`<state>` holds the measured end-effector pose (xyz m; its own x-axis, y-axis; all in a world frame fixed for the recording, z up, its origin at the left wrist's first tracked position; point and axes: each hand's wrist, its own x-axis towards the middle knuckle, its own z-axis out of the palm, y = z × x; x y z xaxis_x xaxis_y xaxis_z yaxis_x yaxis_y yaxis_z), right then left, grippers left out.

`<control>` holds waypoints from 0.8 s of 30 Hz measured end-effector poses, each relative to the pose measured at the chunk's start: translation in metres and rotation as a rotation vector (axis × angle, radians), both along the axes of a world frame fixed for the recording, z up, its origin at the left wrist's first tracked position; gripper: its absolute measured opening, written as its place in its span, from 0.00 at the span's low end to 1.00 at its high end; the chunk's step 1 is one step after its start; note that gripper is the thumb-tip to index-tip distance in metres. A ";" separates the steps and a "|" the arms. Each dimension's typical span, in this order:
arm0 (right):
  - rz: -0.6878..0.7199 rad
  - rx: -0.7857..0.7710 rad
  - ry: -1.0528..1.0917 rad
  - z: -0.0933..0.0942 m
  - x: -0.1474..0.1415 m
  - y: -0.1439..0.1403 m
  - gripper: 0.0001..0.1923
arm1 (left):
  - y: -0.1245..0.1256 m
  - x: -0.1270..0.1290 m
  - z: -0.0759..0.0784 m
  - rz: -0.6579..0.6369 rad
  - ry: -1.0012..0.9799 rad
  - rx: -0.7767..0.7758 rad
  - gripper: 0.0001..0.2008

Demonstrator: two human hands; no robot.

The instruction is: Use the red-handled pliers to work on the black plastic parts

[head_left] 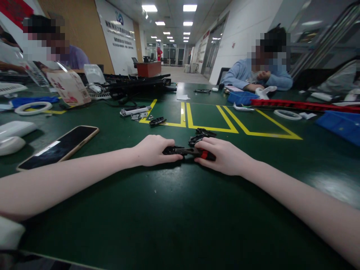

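Note:
My left hand (154, 150) is closed around a small black part (173, 150), held just above the green table near its middle. A pair of pliers (207, 155) with red-and-black handles is gripped in my right hand (229, 155). Their dark metal jaws point left and meet the black part; the exact contact is too small to make out. Just beyond my right hand lie several black pieces (204, 132), partly covered by its fingers. Farther off, another black piece (157, 121) rests by the yellow tape.
A smartphone (60, 147) lies left of my left forearm. Yellow tape outlines (212, 129) mark the table ahead. Silver-grey parts (135, 111) sit at the back left. Blue trays (341, 125) and a long red strip (303, 105) are at right. Two people sit across the table.

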<state>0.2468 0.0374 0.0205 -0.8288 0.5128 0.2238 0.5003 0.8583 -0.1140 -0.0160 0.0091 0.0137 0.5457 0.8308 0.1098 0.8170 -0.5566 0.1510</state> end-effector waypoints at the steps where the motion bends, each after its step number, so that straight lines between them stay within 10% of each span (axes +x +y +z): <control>1: 0.004 0.002 0.004 -0.001 0.000 0.001 0.14 | 0.000 -0.001 0.000 -0.012 -0.002 0.002 0.24; 24: 0.058 0.302 0.064 -0.010 0.005 -0.008 0.23 | -0.002 -0.003 0.000 -0.096 -0.022 0.008 0.24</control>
<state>0.2513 0.0294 0.0103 -0.8343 0.3673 0.4113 0.4495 0.8850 0.1214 -0.0192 0.0069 0.0134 0.6198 0.7741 0.1289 0.7566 -0.6330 0.1636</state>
